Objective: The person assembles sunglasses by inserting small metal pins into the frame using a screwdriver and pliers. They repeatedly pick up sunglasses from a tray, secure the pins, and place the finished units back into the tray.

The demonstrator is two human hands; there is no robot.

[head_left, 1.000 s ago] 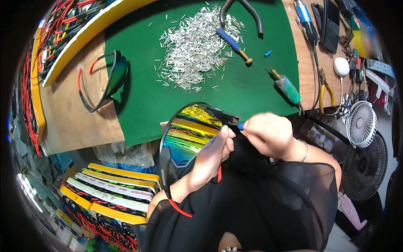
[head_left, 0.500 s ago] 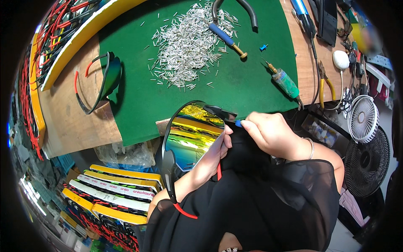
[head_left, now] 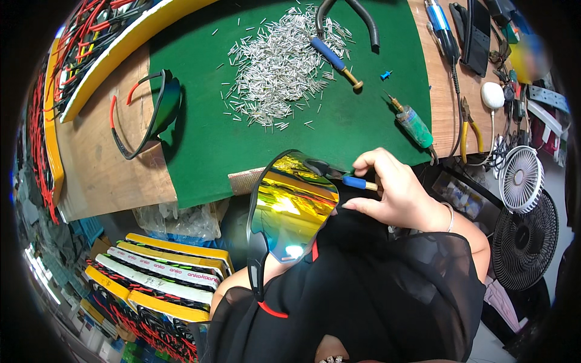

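Right hand point(head_left: 404, 196): opening now, thumb and forefinger spreading around blue tool point(head_left: 356, 181)
Left hand point(head_left: 276, 266): hiding behind sunglasses point(head_left: 258, 254), grip unclear
Lens point(head_left: 293, 209) left of right hand: risking scratches if tool's slipping

We had the yellow-to-blue mirrored sunglasses point(head_left: 290, 212) tilted lens-up, black frame, red temple tips toward us, blue-and-brass hand tool point(head_left: 356, 182) near the right hinge.

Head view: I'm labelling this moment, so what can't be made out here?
All in the head view:
Left hand: mostly hidden behind the sunglasses lens, so its grip can't be told.
Tip of the blue-handled tool at the right hand: too small against the dark frame.
Dark curved handles: cut off by the upper edge.
Yellow thing, upper right: blurred.
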